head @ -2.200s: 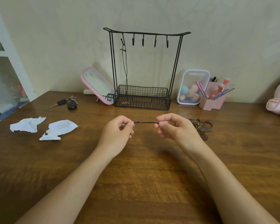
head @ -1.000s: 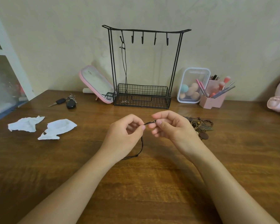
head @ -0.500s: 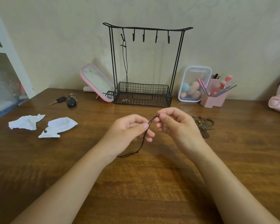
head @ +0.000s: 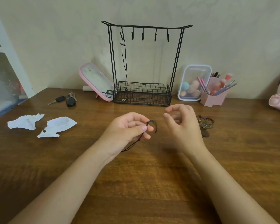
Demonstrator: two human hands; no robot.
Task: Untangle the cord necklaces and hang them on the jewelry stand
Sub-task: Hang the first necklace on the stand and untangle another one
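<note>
Right hand [head: 183, 126] now off the thin black cord [head: 152, 122], loosely curled, empty; looped end pinched by left hand [head: 128, 130].

We note soft, dim light; faint shadows on the brown wooden table [head: 136, 183]; right hand [head: 183, 126] motion-blurred; edges bowed.

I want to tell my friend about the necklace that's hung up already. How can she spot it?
At the back of the wooden table stands a tall black wire jewelry stand with five hooks. The hung necklace dangles from the leftmost hook, a thin dark cord reaching into the basket. The other four hooks are bare.
</note>
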